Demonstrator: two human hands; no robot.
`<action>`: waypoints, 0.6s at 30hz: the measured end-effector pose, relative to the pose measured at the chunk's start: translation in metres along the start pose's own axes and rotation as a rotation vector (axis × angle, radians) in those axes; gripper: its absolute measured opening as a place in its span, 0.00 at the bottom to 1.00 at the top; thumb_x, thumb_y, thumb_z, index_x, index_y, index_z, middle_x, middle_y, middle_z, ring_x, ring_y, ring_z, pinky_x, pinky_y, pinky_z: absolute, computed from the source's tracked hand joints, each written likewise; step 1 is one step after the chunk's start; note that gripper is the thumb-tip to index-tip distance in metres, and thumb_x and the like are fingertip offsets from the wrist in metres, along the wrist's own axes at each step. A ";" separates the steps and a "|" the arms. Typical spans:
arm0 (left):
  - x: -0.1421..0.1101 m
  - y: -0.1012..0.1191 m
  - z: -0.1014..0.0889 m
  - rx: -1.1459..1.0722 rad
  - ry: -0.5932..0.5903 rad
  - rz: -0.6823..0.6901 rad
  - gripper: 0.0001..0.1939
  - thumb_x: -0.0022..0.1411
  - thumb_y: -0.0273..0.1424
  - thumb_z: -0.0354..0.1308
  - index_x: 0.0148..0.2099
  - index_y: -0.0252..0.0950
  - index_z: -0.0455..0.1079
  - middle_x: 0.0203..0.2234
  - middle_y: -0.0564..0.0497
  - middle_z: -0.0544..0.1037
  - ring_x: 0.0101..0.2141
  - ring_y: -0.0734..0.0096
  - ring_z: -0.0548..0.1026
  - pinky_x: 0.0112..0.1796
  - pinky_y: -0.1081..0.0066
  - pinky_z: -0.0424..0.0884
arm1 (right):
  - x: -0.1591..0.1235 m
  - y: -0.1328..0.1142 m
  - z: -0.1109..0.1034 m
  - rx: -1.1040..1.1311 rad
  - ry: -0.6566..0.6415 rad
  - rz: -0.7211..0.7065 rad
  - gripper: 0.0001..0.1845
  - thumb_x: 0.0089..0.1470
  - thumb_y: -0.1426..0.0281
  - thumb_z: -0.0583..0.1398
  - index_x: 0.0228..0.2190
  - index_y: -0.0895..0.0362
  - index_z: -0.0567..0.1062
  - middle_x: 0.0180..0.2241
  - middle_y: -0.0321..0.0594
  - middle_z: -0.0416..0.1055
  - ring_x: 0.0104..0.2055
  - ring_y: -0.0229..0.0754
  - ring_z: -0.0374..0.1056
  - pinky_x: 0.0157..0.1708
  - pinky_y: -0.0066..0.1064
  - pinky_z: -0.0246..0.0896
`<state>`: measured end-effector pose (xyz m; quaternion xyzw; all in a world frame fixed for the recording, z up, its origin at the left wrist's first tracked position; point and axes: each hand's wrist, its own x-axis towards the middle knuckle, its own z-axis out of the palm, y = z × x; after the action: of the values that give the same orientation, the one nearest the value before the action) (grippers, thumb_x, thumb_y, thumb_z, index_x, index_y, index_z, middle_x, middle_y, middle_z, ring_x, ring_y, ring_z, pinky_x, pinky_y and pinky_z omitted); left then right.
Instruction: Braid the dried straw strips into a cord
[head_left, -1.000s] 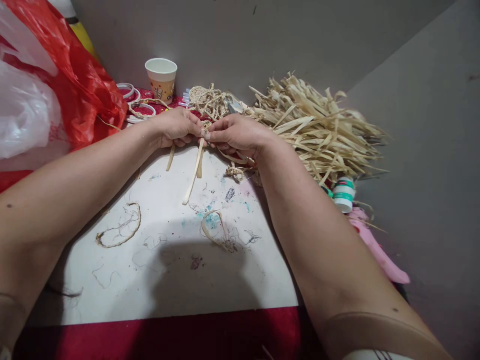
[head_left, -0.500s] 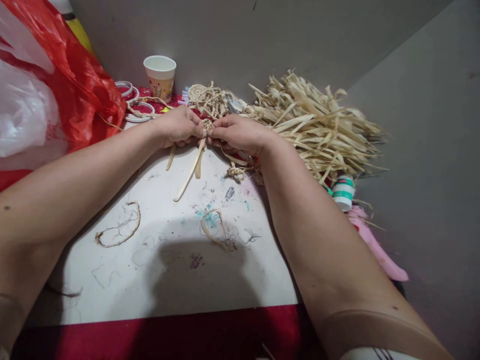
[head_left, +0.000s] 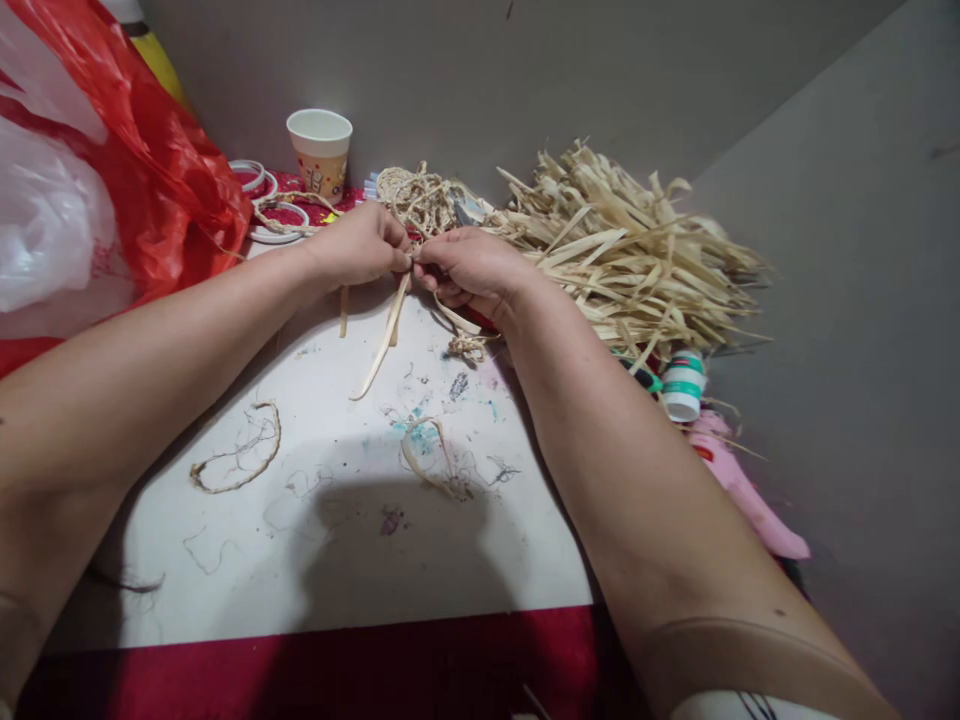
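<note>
My left hand (head_left: 367, 243) and my right hand (head_left: 469, 265) meet at the far side of the white board, fingertips almost touching. Both are closed in a pinch on a braid of dried straw-coloured leaf strips. Loose ends of the strips (head_left: 382, 347) hang from the pinch toward me over the board. The braid itself is mostly hidden by my fingers. Right behind my hands lies a coiled heap of braided cord (head_left: 420, 200). Below my right hand a small knotted piece of braid (head_left: 468, 347) rests on the board.
A large pile of dried leaf strips (head_left: 637, 260) lies at the right by the wall. A paper cup (head_left: 321, 160) and white rings (head_left: 279, 222) stand at the back left, beside a red plastic bag (head_left: 172, 170). A white-and-green bottle (head_left: 683, 386) sits right; a curved braid scrap (head_left: 247, 476) lies front left.
My fingers have shifted slightly on the braid, and my right hand has turned a little with its lower fingers more in sight. The hanging strip ends have swung slightly.
</note>
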<state>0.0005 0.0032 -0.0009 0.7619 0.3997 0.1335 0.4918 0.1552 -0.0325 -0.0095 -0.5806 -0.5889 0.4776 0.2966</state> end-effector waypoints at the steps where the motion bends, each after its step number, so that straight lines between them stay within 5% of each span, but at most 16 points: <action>1: -0.001 0.002 -0.001 0.034 0.028 0.007 0.13 0.50 0.28 0.59 0.39 0.28 0.74 0.20 0.52 0.70 0.28 0.75 0.65 0.30 0.73 0.57 | 0.000 0.000 0.001 0.001 0.014 0.008 0.14 0.49 0.73 0.56 0.15 0.56 0.65 0.12 0.33 0.58 0.12 0.30 0.43 0.13 0.27 0.43; 10: -0.006 0.016 0.000 0.511 0.300 0.095 0.14 0.50 0.35 0.56 0.30 0.28 0.76 0.20 0.50 0.72 0.26 0.74 0.66 0.31 0.71 0.58 | -0.001 -0.007 0.005 0.172 0.027 0.099 0.15 0.49 0.78 0.54 0.14 0.59 0.63 0.11 0.34 0.59 0.10 0.27 0.42 0.09 0.25 0.31; 18: -0.018 0.031 0.025 0.870 0.378 0.113 0.19 0.55 0.34 0.49 0.41 0.30 0.76 0.33 0.40 0.78 0.34 0.62 0.72 0.33 0.66 0.61 | 0.001 -0.002 -0.002 0.354 0.066 0.100 0.13 0.47 0.79 0.54 0.15 0.58 0.61 0.13 0.33 0.60 0.11 0.25 0.43 0.08 0.20 0.30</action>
<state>0.0186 -0.0325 0.0165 0.8799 0.4591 0.1168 0.0379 0.1564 -0.0311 -0.0074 -0.5634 -0.4561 0.5686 0.3890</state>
